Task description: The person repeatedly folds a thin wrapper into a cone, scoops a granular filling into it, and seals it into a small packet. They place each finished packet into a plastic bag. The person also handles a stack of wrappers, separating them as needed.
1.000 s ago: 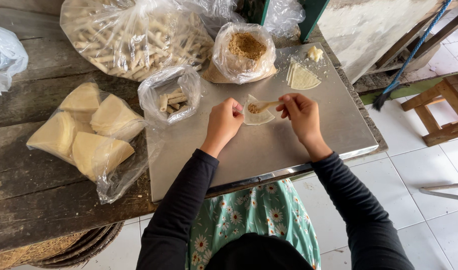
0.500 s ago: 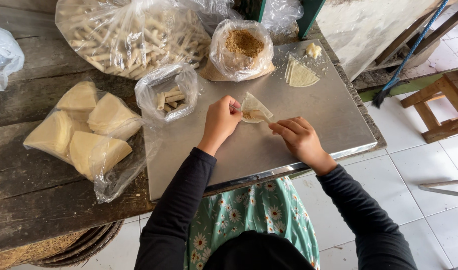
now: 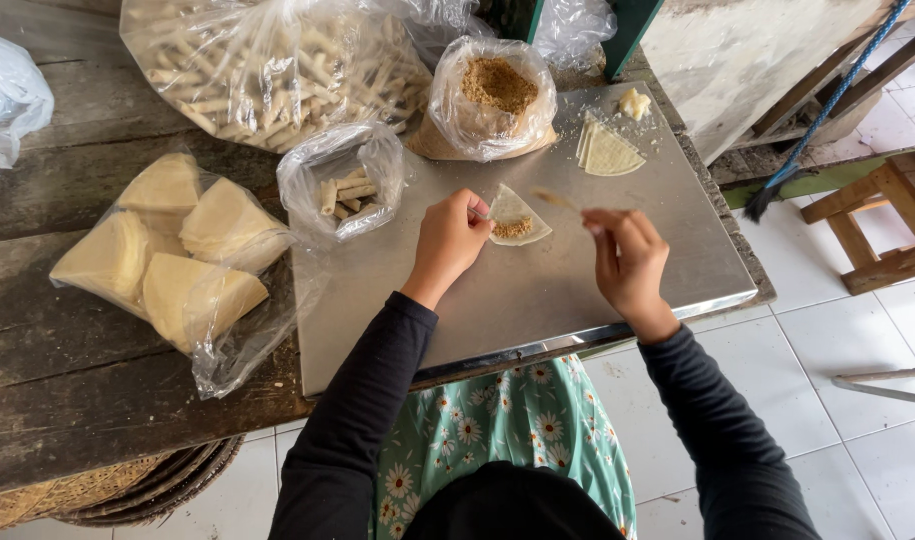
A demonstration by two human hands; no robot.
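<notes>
A triangular pastry wrapper [image 3: 517,216] with a small heap of brown filling lies on the metal sheet [image 3: 537,290]. My left hand [image 3: 449,240] pinches its left edge. My right hand [image 3: 625,258] hovers to the right of it, holding a thin blurred stick or spoon [image 3: 557,200] that points toward the wrapper. A bag of brown filling [image 3: 492,95] stands just beyond. A small stack of wrappers [image 3: 607,150] lies at the far right of the sheet.
A small bag with a few rolled sticks [image 3: 342,185], a large bag of rolled sticks [image 3: 267,65] and a bag of wrapper stacks [image 3: 172,255] sit on the wooden table [image 3: 77,390]. A wooden stool [image 3: 882,225] stands on the tiled floor at right.
My right hand has lifted from the sheet and now holds the stick above the wrapper. The wrapper lies flatter with filling showing. My left hand stays at its edge.
</notes>
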